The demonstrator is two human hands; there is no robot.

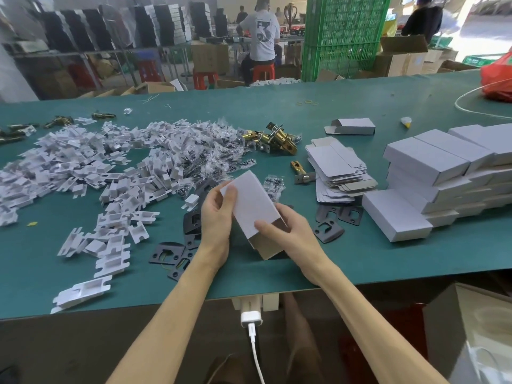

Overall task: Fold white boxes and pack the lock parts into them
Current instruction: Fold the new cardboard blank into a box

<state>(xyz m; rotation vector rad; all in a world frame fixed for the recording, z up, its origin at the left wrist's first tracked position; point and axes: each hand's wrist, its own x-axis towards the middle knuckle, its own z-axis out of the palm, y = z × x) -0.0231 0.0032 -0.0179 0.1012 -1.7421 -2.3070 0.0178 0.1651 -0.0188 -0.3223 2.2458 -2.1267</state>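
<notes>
Hundreds of small white card inserts [91, 164] lie heaped across the left half of the desk [388, 261], running from the far left side down toward the near edge. Right of that heap are clear bags of screws [213, 151], and beyond them, toward the far edge, a cluster of brass latches [278, 138]. Black plates [166, 253] lie scattered close to the near edge, beside the left wrist.

At the middle of the near edge, both hands hold one white box [253, 206] off the desk, tilted with its far end raised. It is long and rectangular, plain white outside and brown-grey inside. Its near end seems to be open with a flap hanging down, though the right hand hides part of it. The left hand [217, 217] grips the far left corner, its fingers [230, 192] curled round it. The right hand [291, 231] clasps the near end, thumb pressed on the top face.

Further right sits a stack of flat unfolded box blanks [336, 164], then rows of finished boxes [432, 164] piled at the right edge.
</notes>
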